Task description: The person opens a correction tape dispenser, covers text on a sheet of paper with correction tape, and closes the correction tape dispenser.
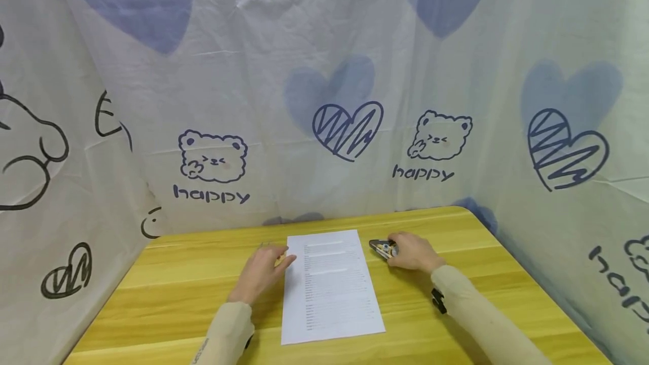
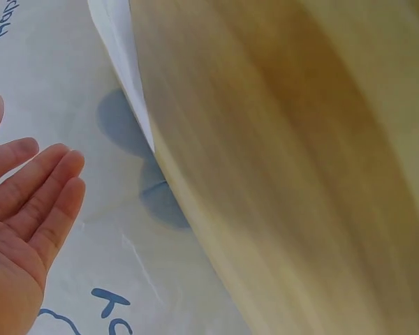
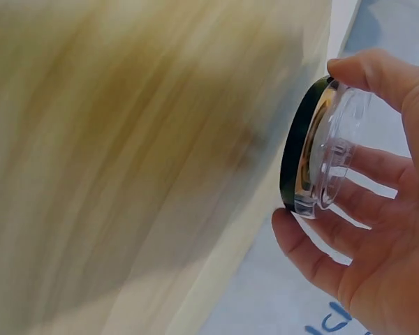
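Observation:
A white printed sheet of paper (image 1: 329, 292) lies on the table, its lines of text too small to read. By its upper left edge is my left hand (image 1: 261, 272), fingers extended and thumb apart. The left wrist view shows that palm (image 2: 28, 223) holding nothing. To the right of the sheet, my right hand (image 1: 413, 251) holds a correction tape (image 1: 383, 248) with a clear plastic body and black edge. In the right wrist view, thumb and fingers grip the correction tape (image 3: 321, 150) by its rim.
The yellow wood-grain table (image 1: 167, 297) reaches to a white cloth (image 1: 284, 27) printed with hearts and bears, hanging behind and on both sides. A small reddish spot shows between the left thumb and fingers; I cannot tell what it is.

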Tool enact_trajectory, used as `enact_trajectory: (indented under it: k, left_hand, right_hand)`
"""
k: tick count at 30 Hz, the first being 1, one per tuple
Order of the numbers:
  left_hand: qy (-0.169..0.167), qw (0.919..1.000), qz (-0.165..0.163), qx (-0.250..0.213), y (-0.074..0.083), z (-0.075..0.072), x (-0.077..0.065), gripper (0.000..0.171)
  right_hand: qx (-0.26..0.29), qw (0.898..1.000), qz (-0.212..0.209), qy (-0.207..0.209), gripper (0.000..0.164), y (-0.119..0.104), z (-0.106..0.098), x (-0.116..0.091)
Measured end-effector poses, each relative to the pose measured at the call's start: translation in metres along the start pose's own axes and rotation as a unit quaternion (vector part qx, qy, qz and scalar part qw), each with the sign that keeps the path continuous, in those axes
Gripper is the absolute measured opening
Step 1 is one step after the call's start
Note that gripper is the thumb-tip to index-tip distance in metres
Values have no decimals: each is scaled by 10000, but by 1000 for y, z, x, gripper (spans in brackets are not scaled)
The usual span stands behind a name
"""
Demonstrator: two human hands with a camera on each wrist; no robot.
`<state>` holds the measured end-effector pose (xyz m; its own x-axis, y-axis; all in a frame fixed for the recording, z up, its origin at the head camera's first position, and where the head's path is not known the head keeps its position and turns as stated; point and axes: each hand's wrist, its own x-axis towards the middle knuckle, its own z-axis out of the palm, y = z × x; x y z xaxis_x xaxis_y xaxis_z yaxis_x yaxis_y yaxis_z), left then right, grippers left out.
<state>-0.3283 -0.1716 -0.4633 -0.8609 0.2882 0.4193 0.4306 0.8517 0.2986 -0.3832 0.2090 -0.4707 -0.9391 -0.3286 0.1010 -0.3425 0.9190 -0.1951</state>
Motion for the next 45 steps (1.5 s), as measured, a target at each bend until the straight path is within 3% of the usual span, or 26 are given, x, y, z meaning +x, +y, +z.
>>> enact_trajectory:
  k: [10,23,29,35,45]
  left_hand:
    - [-63,9997,-192,105,-2,1,-1,35]
    - [-181,9991,-322,219,-2,0,0,38]
    - [-351,9986,-394,57,0,-1,2,39]
    - [-564,9960,-664,-183,-2,-1,0,43]
    - [-667,9917,-1094,-68,-7,-3,-4,59]
  right_hand:
    - [-4,9994,263,-208,61,17,-6,0]
    - [27,9993,171,-317,55,31,-4,2]
    - [62,9985,311,-455,60,34,-8,1]
    - [215,9970,485,-568,62,35,-5,0]
    - [234,9955,596,-702,66,32,0,-3]
